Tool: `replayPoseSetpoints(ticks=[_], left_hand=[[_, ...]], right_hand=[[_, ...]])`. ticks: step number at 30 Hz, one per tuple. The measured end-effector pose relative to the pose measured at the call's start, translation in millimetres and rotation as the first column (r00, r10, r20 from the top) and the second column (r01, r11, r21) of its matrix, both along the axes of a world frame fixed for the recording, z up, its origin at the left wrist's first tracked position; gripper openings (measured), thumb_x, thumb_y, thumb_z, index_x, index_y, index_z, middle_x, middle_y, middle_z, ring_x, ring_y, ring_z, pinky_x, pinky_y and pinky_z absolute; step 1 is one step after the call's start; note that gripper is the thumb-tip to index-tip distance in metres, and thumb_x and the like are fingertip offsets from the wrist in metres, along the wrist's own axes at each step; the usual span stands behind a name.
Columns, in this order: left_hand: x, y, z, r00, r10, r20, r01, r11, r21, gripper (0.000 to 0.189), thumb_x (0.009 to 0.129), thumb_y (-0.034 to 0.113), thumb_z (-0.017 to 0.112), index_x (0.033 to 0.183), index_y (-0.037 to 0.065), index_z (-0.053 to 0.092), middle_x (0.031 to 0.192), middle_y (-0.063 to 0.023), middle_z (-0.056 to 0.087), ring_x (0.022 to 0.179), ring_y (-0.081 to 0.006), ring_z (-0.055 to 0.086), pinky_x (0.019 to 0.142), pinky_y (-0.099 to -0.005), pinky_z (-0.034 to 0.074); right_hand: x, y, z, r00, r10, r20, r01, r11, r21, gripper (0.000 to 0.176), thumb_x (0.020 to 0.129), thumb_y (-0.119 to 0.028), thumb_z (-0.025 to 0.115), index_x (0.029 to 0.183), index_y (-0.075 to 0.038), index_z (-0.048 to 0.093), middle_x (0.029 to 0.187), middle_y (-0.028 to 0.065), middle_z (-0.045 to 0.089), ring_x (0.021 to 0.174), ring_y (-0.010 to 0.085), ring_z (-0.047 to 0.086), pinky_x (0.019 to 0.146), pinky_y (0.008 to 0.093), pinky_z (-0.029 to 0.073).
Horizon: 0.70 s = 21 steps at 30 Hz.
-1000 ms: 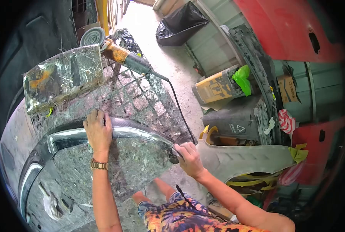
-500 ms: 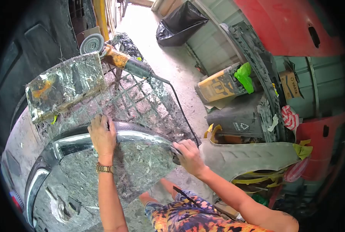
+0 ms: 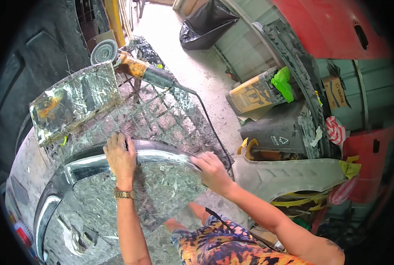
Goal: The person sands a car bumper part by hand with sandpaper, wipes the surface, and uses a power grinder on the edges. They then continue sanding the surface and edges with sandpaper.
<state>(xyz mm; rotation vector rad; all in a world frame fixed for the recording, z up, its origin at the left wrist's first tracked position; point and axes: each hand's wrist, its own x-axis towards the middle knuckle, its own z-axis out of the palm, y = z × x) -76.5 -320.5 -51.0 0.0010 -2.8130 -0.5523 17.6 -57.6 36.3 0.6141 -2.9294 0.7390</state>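
The panel [image 3: 161, 190], a curved body part matted with glass-fibre strands, lies across the mesh desk [image 3: 161, 117] just in front of the person. Its long axis runs from lower left to right, and the narrow end points right. The left hand [image 3: 121, 160] lies palm-down on the shiny rim with its fingers hooked over the far edge. The right hand [image 3: 212, 172] is closed over the narrow end, though blur hides how tightly. This looks like steadying or shifting the panel. Any further move needs both grips firm, since the curve could rock. The grinder [image 3: 139, 68] lies beyond on the desk, well apart, beside a fibre-wrapped block [image 3: 73, 106].
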Motion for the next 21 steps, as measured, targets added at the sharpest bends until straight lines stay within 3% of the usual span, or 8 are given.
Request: replayPoseSetpoints(ticks=[2, 6, 11, 14, 21], left_hand=[[0, 2, 0, 1.000, 0.011, -0.004, -0.011, 1.000, -0.007, 0.017, 0.096, 0.022, 0.059, 0.095, 0.006, 0.062, 0.105, -0.0116, 0.061, 0.100, -0.0311, 0.057, 0.084, -0.0442, 0.042], [2, 3, 1, 1.000, 0.017, 0.004, -0.017, 1.000, -0.026, 0.017, 0.096, 0.022, 0.059, 0.095, 0.006, 0.062, 0.105, -0.0116, 0.061, 0.100, -0.0310, 0.057, 0.085, -0.0442, 0.042], [0, 3, -1, 1.000, 0.014, -0.001, -0.014, 1.000, -0.012, 0.019, 0.098, 0.023, 0.058, 0.098, 0.005, 0.061, 0.104, -0.0127, 0.060, 0.100, -0.0330, 0.057, 0.085, -0.0447, 0.042], [0, 3, 0, 1.000, 0.019, 0.009, -0.018, 1.000, -0.022, 0.019, 0.097, 0.023, 0.058, 0.098, 0.004, 0.061, 0.104, -0.0126, 0.060, 0.100, -0.0329, 0.058, 0.086, -0.0447, 0.042], [0, 6, 3, 0.998, 0.041, 0.049, -0.041, 0.999, -0.004, 0.019, 0.097, 0.023, 0.058, 0.099, 0.004, 0.063, 0.105, -0.0126, 0.061, 0.101, -0.0326, 0.058, 0.086, -0.0450, 0.043]], right_hand=[[16, 15, -6, 0.999, -0.038, -0.020, 0.038, 0.999, 0.017, 0.035, 0.075, 0.005, 0.064, 0.110, -0.001, 0.061, 0.095, 0.0115, 0.060, 0.093, 0.0298, 0.059, 0.085, 0.0407, 0.048], [-22, -22, -15, 0.996, 0.080, -0.047, -0.080, 0.997, -0.008, 0.037, 0.075, 0.005, 0.064, 0.111, -0.001, 0.061, 0.097, 0.0112, 0.062, 0.091, 0.0301, 0.060, 0.083, 0.0409, 0.049], [-2, -4, -7, 0.999, 0.018, 0.037, -0.019, 1.000, 0.019, 0.037, 0.076, 0.005, 0.063, 0.112, 0.000, 0.061, 0.098, 0.0120, 0.062, 0.093, 0.0304, 0.059, 0.085, 0.0411, 0.049], [-27, -26, -15, 0.996, 0.088, -0.020, -0.088, 0.996, -0.005, 0.038, 0.074, 0.005, 0.067, 0.112, -0.001, 0.061, 0.098, 0.0111, 0.062, 0.091, 0.0303, 0.060, 0.083, 0.0421, 0.049], [-21, -22, -9, 0.999, 0.045, 0.026, -0.045, 0.999, 0.008, 0.038, 0.076, 0.005, 0.065, 0.113, -0.002, 0.061, 0.098, 0.0111, 0.062, 0.092, 0.0308, 0.059, 0.084, 0.0415, 0.048]])
